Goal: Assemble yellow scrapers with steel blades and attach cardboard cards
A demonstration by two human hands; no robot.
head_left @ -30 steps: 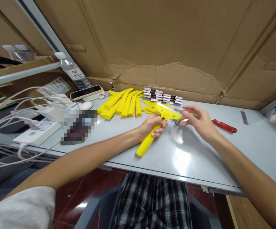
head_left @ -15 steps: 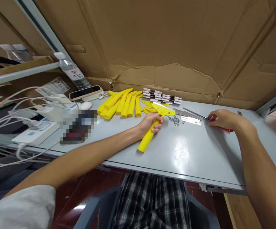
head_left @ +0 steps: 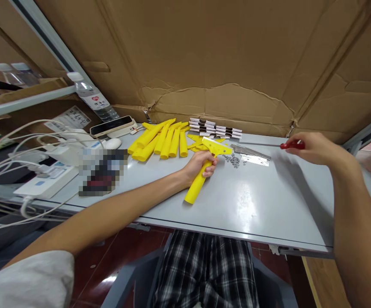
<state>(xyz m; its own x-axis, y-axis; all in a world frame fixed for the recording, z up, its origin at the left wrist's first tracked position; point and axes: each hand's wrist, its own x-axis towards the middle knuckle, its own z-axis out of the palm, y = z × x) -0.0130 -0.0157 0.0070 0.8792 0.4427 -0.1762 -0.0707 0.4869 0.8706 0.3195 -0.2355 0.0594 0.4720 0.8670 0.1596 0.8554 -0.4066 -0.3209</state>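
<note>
My left hand (head_left: 201,166) is closed round the handle of a yellow scraper (head_left: 195,188), its wide head pointing away from me. Raised over the table on the right, my right hand (head_left: 313,147) grips the red handle of a screwdriver (head_left: 283,146), whose long thin shaft points left. Beyond the scraper's head lies a heap of small screws (head_left: 234,161). Flat metal blades (head_left: 252,157) rest to the right of the screws. Yellow head pieces (head_left: 195,141) lie behind the scraper, partly hidden by it. A group of yellow handles (head_left: 159,141) lies to their left.
White-and-black pieces (head_left: 215,127) are stacked against the cardboard wall (head_left: 220,51). On the left are a phone (head_left: 112,126), a white mouse (head_left: 113,143), a water bottle (head_left: 93,98) and a power strip (head_left: 46,179) with tangled cables. The table's front edge (head_left: 204,231) runs before my lap.
My right hand has lifted the screwdriver from the table, its shaft swinging to nearly level. My left hand still holds the scraper in about the same place. The view has shifted slightly.
</note>
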